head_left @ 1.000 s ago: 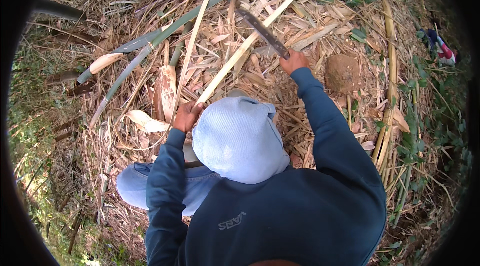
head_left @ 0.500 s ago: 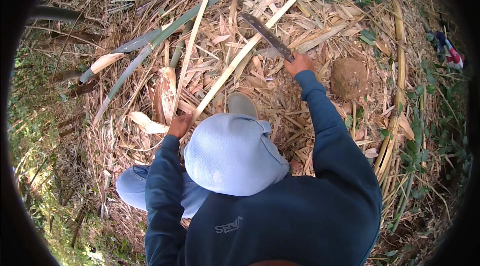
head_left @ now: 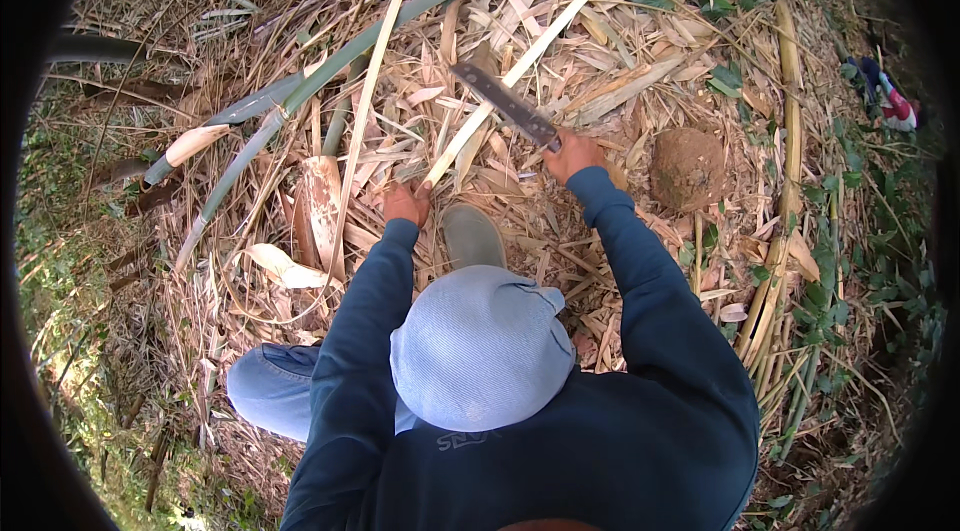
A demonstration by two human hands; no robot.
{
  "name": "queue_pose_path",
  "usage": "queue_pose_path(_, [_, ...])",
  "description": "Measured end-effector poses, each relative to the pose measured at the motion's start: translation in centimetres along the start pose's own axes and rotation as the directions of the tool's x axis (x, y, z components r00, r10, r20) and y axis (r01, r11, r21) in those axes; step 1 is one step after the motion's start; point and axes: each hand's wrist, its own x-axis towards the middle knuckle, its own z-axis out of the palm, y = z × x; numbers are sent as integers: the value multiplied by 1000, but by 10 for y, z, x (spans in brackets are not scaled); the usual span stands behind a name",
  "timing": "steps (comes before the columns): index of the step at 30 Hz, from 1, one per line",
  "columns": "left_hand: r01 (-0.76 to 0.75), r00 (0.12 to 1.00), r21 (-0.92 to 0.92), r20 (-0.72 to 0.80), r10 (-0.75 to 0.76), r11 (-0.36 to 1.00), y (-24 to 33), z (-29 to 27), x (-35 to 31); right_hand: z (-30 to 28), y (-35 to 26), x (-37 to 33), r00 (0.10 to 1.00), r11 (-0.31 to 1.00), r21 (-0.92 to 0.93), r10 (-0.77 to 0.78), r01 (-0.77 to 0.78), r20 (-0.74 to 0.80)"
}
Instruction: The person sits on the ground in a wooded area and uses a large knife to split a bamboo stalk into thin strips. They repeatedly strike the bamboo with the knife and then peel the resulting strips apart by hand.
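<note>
My left hand [head_left: 406, 203] is closed on the near end of a long pale bamboo strip [head_left: 545, 39], which slants away to the upper right. In my right hand [head_left: 573, 155] is the handle of a machete [head_left: 505, 104], its dark blade pointing to the upper left and lying across the strip; whether it touches the strip I cannot tell. A second pale strip [head_left: 378, 56] runs beside the first, to the left of my left hand. My boot [head_left: 472, 236] stands just right of that hand, below my bent knee in light blue jeans.
Green bamboo poles [head_left: 345, 56] lie across the upper left. A brown rounded lump [head_left: 688, 169] sits right of my right hand. Further right lies a yellowish pole [head_left: 788, 101] and a red, white and dark bundle [head_left: 893, 106]. Dry bamboo shavings [head_left: 640, 71] cover the ground.
My left hand has moved forward and right with the strip's near end, away from the second strip. The machete and right hand have come nearer and left.
</note>
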Motion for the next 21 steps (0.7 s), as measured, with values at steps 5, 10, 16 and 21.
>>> queue_pose_path(5, [85,981,-454,193,5,887,-18,-24,-27,-20,-12,-12,987,979,-136,-140,150,84])
queue_pose_path(10, [22,997,-395,72,8,918,-50,-52,-73,-28,20,40,980,982,-54,177,-182,-89])
queue_pose_path(16, [116,993,-403,61,-100,908,-49,-80,-106,-33,10,6,969,947,-202,-242,248,57])
queue_pose_path(21, [57,998,-353,-17,-67,934,-62,-80,-117,-34,23,41,987,989,-54,132,-137,-89])
